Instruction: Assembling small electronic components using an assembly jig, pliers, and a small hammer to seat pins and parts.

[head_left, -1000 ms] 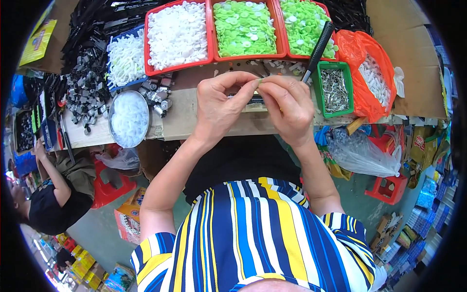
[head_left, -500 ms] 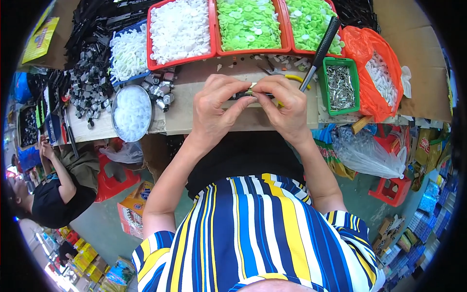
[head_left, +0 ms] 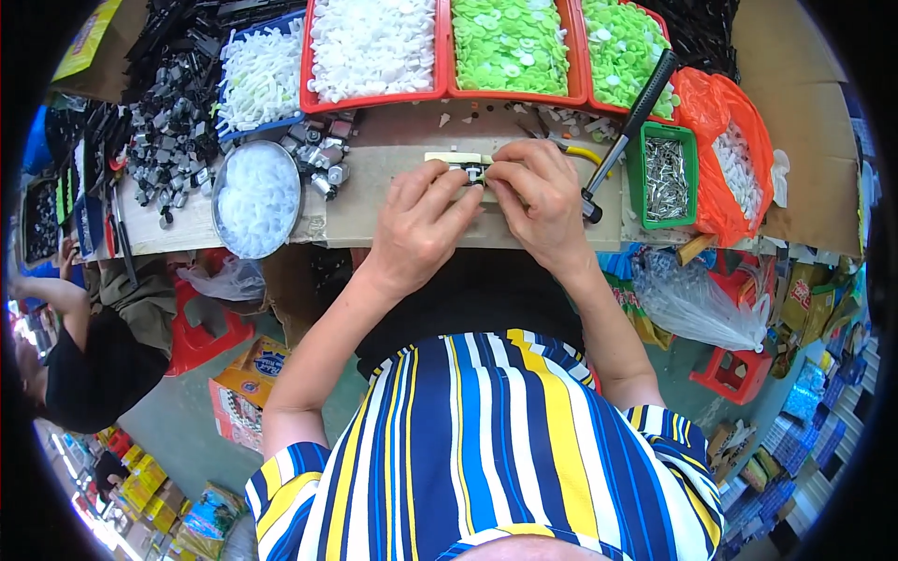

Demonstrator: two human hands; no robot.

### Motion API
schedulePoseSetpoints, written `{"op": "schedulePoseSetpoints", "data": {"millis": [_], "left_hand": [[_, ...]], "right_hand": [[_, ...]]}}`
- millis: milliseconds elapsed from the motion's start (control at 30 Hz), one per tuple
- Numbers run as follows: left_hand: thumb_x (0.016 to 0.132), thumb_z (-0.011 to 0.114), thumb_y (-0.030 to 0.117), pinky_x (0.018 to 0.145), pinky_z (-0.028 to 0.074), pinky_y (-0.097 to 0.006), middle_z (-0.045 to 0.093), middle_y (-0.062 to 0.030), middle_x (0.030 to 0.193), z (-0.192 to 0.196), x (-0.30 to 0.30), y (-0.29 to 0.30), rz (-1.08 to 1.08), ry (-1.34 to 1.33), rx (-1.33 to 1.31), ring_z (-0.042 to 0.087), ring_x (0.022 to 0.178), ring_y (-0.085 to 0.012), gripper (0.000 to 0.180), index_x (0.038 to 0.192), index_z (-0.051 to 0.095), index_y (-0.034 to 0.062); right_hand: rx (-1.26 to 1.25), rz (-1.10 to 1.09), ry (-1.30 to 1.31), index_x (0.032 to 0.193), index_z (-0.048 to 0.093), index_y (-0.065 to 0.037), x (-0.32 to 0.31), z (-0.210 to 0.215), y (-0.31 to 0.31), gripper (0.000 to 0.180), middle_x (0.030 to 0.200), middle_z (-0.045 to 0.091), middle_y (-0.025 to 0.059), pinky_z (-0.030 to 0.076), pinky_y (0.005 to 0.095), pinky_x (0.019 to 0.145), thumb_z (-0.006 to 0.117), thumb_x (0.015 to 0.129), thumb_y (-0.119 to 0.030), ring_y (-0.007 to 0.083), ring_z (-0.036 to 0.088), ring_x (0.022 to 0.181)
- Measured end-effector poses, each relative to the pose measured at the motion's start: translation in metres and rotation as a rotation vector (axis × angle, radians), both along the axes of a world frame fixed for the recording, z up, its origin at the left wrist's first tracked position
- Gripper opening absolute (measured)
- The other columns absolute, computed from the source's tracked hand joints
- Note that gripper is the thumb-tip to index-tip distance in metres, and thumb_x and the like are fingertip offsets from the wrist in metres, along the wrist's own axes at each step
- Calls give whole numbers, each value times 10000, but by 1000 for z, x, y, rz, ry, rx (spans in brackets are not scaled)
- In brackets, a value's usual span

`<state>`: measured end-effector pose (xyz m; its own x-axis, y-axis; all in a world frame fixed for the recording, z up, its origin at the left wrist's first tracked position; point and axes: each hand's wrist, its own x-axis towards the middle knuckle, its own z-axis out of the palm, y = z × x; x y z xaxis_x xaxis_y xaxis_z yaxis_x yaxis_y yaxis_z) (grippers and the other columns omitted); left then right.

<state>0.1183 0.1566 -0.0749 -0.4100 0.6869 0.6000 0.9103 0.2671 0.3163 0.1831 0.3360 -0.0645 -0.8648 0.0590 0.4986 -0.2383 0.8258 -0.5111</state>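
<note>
At the bench's near middle, both my hands work on a small black plastic assembly (head_left: 475,173) with white bits in it. A pale cream strip (head_left: 456,158) lies along its far side. My left hand (head_left: 419,215) is closed, its fingertips pinching the left part of the assembly. The right hand (head_left: 544,194) grips the other end between thumb and fingers, covering much of it. Right of that hand lies a hammer-like tool (head_left: 617,129) with black grip and metal shaft. Pliers with yellow handles (head_left: 585,152) lie partly behind my right hand.
Along the back stand red trays of white pieces (head_left: 374,98) and green discs (head_left: 514,96). A blue tray (head_left: 257,130), a round dish (head_left: 298,201) and black-and-silver parts (head_left: 178,131) are left. A green metal-pin tray (head_left: 692,178) and orange bag (head_left: 690,89) are right. A person (head_left: 103,365) sits left.
My hands have moved slightly apart, and the cream strip and black assembly now show between them. More of the hammer-like tool is visible. The whole view has shifted a little.
</note>
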Motion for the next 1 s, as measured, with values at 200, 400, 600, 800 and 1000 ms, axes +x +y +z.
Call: {"op": "schedulePoseSetpoints", "data": {"millis": [200, 400, 600, 800, 1000], "left_hand": [[790, 635, 138, 879, 433, -383, 626, -89, 1116, -2, 0, -2, -17, 119, -116, 570, 1102, -265, 296, 1067, 679, 43], [809, 695, 148, 883, 416, -385, 610, -51, 1115, 0, -3, -6, -15, 219, -207, 566, 1099, -254, 283, 1088, 693, 98], [821, 608, 178, 937, 396, -407, 604, -79, 1165, 3, -5, -8, -33, 273, -294, 544, 1159, -251, 319, 1111, 672, 61], [822, 600, 176, 930, 389, -412, 595, -69, 1153, 7, -10, -8, -74, 312, -344, 530, 1175, -249, 339, 1134, 664, 57], [780, 696, 135, 884, 412, -402, 603, -64, 1119, 14, -8, 0, -64, 261, -342, 563, 1118, -263, 344, 1120, 679, 86]], "right_hand": [[57, -49, 17, 856, 662, -73, 3, 0, -5, 120, 924, 627, 21, 419, 377, 793, 713, 748, -63, 228, 602, 934], [83, -44, -4, 851, 664, -78, 2, 3, -4, 122, 925, 629, 15, 414, 377, 806, 711, 738, -73, 225, 597, 947], [68, -24, -23, 838, 657, -78, 2, 3, -4, 116, 923, 625, 16, 412, 377, 816, 707, 733, -75, 227, 587, 965], [82, 2, -51, 850, 656, -76, 1, 6, -1, 111, 932, 616, 16, 409, 388, 840, 694, 747, -72, 228, 580, 973], [81, 25, -63, 877, 656, -66, 4, 12, 6, 104, 955, 622, 37, 410, 406, 893, 675, 775, -61, 244, 580, 1003]]}}
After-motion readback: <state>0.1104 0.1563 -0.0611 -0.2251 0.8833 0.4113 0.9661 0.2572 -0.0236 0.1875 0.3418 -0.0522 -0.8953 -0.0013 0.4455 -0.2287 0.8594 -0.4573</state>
